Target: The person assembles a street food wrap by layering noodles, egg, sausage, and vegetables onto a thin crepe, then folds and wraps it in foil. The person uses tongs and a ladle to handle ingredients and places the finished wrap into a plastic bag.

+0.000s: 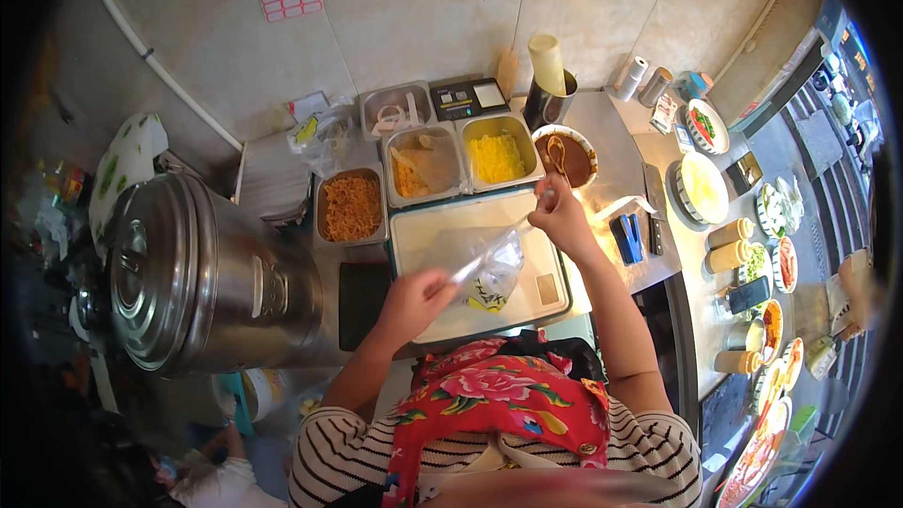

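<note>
Over the white cutting board (428, 235), your left hand (414, 301) held a clear plastic bag (489, 268) by its near edge, fingers closed on the plastic, so the bag hung open just above the board's middle. Your right hand (560, 216) was past the board's far right corner, fingers pinched shut around the handle of a spoon (553, 158) whose bowl sat in the round bowl of brown sauce (576, 162) just beyond that corner. Directly behind the board stood two steel pans side by side: one with pale brownish filling (423, 167) and one with bright yellow shreds (497, 158). Left of the board's far corner, a third pan held orange-brown shreds (351, 209), and a black pad (363, 292) lay against the board's left edge on the tabletop (602, 118). Well to the left of the board stood a large steel pot (188, 273) with its lid on. Right of the board lay a blue tool (628, 237), touching the tabletop, and farther right stood a white bowl (704, 188) and several small plates of food, too small to tell apart.
</note>
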Tool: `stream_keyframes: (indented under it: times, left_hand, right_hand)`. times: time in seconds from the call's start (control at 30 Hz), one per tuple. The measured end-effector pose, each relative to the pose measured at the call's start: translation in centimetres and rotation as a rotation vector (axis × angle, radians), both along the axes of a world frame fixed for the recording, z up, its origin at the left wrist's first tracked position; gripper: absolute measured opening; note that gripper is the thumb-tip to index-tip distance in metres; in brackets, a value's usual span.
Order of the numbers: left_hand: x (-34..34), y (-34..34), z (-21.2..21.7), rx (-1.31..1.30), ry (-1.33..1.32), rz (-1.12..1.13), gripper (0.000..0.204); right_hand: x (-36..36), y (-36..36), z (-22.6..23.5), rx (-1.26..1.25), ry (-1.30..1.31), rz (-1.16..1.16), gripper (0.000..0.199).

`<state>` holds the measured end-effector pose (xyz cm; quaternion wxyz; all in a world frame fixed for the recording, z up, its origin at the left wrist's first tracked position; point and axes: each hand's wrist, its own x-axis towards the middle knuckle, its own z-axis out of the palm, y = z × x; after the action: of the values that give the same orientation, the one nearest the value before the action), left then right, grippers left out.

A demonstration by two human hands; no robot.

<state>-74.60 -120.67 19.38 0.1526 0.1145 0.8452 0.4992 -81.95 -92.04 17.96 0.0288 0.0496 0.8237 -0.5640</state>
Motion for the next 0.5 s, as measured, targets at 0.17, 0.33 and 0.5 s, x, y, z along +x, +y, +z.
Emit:
stream_keyframes:
  times: [0.17, 0.33, 0.5]
  left_hand:
    - [2.4, 0.3, -5.3, 0.641, -0.301, 0.142, 0.025]
    - [0.6, 3.7, -3.5, 1.477, -0.275, 0.189, 0.028]
    - [-0.4, 9.3, -0.9, 0.915, -0.218, 0.134, 0.065]
  right_hand:
    - [-1.2, 1.4, -7.2, -0.133, -0.424, -0.035, 0.012]
    - [-2.0, 3.8, 1.9, -1.016, -0.483, 0.19, 0.042]
    - [0.4, 0.1, 7.7, -0.634, -0.426, 0.77, 0.068]
